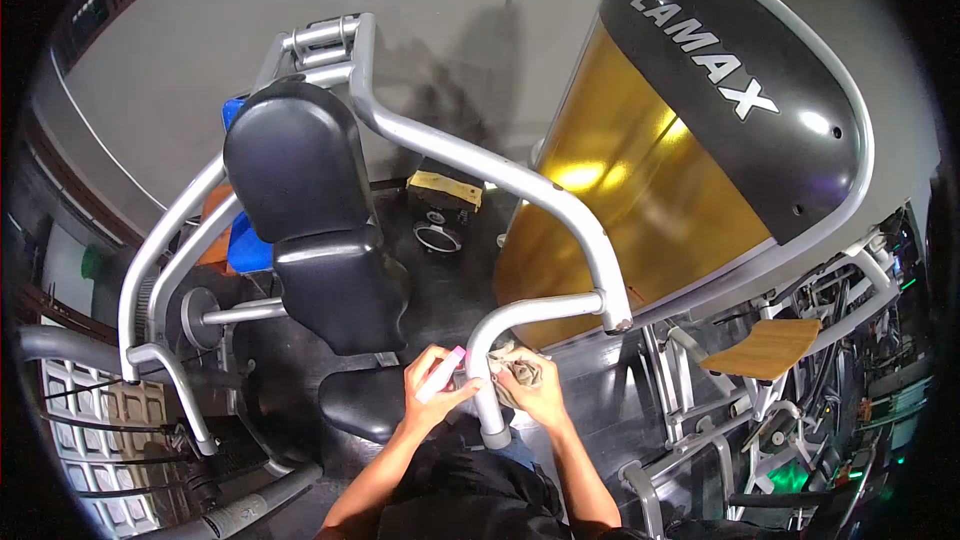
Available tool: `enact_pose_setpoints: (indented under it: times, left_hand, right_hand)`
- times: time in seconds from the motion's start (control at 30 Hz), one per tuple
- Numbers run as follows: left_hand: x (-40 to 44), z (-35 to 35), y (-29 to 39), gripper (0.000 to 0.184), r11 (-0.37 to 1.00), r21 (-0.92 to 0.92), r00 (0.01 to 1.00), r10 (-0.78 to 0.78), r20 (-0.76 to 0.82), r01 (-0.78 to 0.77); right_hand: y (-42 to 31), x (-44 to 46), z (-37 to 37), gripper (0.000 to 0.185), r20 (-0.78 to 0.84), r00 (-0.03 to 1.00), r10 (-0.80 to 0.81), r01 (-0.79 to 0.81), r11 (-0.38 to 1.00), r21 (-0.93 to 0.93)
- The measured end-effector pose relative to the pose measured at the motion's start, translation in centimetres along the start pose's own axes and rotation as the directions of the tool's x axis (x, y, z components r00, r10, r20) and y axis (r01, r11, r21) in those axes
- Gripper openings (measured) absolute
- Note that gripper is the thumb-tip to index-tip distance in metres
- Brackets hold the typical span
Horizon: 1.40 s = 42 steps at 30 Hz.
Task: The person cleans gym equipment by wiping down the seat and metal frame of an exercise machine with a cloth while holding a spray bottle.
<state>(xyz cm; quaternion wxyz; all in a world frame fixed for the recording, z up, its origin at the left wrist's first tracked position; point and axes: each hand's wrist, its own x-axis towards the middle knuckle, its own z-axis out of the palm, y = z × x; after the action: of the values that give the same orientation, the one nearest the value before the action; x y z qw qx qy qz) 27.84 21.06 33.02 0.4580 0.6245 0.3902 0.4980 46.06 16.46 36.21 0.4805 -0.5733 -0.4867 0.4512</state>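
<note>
My left hand (432, 390) is closed around a white bottle (437, 377) with a pink tip, just left of a silver curved handle (478, 355). The fingertips reach toward the handle's tube. On the other side of that tube, my right hand (532, 392) grips a crumpled grey-beige cloth (522, 370), which lies close against the metal. The handle belongs to an exercise machine with a black padded backrest (295, 155) and a black seat (360, 405).
A tall gold and black machine cover (620, 180) marked PLAMAX stands at the right. Silver machine arms (460, 150) curve overhead. A black box (440, 205) sits on the floor behind. Further right are a wooden board (765, 348) and metal frames.
</note>
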Motion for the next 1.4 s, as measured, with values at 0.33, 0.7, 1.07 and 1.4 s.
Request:
enact_pose_setpoints:
  times: [0.33,0.7,1.07,1.4]
  left_hand:
    - [0.0,0.0,-0.3,0.047,0.991,0.087,0.994,0.105,0.006,-0.105]
    - [-0.7,0.5,-0.2,0.044,0.997,0.053,0.998,0.059,-0.031,-0.057]
    - [-0.5,0.4,0.9,0.043,1.000,0.020,0.998,-0.009,-0.065,0.011]
    - [0.2,0.3,1.8,0.044,0.983,0.093,0.984,0.164,-0.070,-0.157]
  right_hand:
    - [-0.5,2.2,3.1,0.012,-0.330,0.872,0.362,-0.011,0.688,0.726]
    - [2.6,2.7,1.3,0.029,-0.031,0.891,0.452,-0.213,0.479,0.852]
    - [-5.3,-0.2,-2.9,0.032,-0.243,0.969,0.052,0.014,0.965,0.263]
    - [-5.4,2.3,1.1,0.034,-0.295,0.803,-0.517,0.219,0.718,-0.661]
